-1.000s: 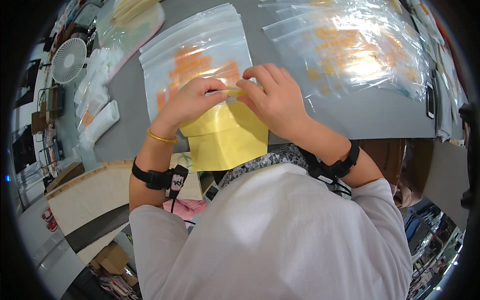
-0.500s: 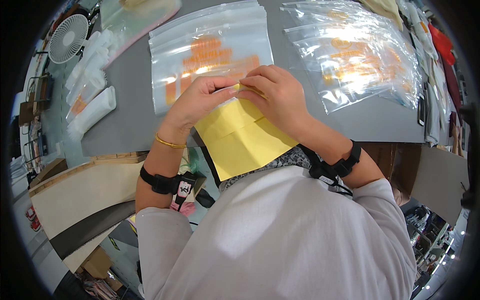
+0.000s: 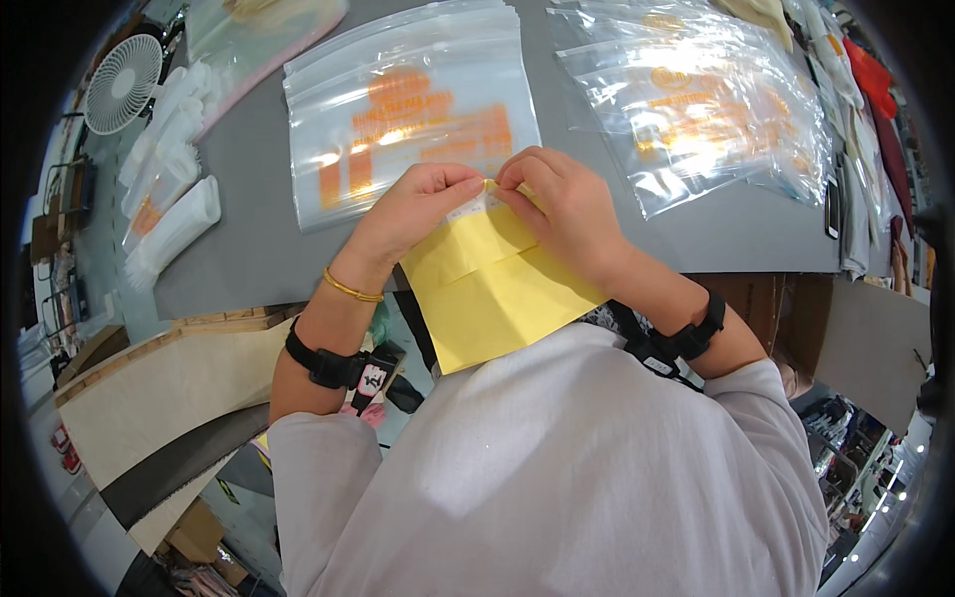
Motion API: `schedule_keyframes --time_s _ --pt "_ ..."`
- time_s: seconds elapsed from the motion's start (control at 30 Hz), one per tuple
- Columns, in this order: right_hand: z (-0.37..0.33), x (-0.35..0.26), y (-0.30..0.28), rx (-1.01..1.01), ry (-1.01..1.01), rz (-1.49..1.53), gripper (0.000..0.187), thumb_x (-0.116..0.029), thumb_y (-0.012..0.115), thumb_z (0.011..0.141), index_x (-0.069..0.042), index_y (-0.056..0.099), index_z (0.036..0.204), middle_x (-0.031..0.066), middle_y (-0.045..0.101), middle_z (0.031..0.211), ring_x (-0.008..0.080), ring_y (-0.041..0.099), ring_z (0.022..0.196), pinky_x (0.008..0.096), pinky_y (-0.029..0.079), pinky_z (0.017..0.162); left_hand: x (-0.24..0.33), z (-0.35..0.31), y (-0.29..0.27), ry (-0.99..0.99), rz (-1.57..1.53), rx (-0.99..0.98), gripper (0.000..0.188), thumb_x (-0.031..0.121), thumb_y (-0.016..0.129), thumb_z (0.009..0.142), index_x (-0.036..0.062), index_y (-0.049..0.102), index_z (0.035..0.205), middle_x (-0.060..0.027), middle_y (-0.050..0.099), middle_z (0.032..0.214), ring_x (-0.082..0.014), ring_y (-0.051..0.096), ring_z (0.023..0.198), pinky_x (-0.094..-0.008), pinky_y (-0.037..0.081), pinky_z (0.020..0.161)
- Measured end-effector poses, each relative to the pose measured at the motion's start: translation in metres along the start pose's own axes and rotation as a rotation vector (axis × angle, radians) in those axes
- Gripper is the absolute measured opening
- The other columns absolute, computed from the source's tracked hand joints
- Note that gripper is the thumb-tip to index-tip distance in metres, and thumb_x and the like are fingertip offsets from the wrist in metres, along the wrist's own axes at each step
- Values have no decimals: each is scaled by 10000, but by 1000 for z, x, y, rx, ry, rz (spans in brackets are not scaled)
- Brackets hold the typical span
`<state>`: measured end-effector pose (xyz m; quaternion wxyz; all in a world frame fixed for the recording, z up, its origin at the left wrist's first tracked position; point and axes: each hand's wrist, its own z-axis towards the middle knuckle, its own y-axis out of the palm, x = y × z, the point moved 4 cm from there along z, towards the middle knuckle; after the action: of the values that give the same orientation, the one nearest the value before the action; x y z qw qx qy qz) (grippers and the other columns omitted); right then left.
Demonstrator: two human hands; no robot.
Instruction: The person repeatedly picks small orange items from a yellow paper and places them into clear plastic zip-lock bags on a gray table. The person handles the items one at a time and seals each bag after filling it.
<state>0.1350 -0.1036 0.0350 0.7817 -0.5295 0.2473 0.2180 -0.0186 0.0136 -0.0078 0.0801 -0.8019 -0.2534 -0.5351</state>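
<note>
A yellow paper sheet (image 3: 497, 298) with fold creases hangs down in front of my shirt, past the table's near edge. Along its top runs a whitish strip with small marks, too small to make out. My left hand (image 3: 423, 204) is closed in a pinch on the sheet's upper edge, thumb and forefinger together. Close beside it, my right hand (image 3: 567, 209) pinches the same edge near the corner of the strip. The fingertips of both hands almost meet, and they hide what lies between them. Just beyond is a pile of clear zip bags (image 3: 413, 109) with orange print.
A second, glossier heap of clear printed bags (image 3: 696, 109) spreads at the right, with a phone (image 3: 833, 209) near the grey table's (image 3: 239, 239) right edge. Rolled plastic bags (image 3: 174, 229) lie at the left, by a white fan (image 3: 123, 85). Wooden panels (image 3: 179, 388) stand below left.
Both hands and the yellow sheet have shifted slightly down and to the right in the picture, and more of the whitish strip shows. The view itself has moved a little; both pinches persist.
</note>
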Motion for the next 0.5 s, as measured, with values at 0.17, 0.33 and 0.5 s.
schedule_keyframes --time_s 0.17,0.33,0.5 --pt "-8 10 -2 49 36 98 128 -95 796 888 -71 678 929 37 710 962 265 697 910 389 577 737 2 1 7 31 47 -13 288 214 644 1085 -42 754 1157 53 709 1006 -27 597 919 -229 493 808" --pt "-14 10 -5 84 -68 82 103 -85 777 885 -80 684 929 54 702 957 272 687 913 394 571 745 2 4 13 -37 69 14 259 209 662 1081 -15 756 1169 58 715 1013 -13 598 937 -223 501 809" --pt "-10 29 -22 71 87 354 76 -102 753 917 -51 712 955 86 711 981 299 683 916 387 554 770 22 -9 23 125 655 56 176 144 672 1034 -15 729 1084 -22 724 1060 -156 646 995 -299 525 878"
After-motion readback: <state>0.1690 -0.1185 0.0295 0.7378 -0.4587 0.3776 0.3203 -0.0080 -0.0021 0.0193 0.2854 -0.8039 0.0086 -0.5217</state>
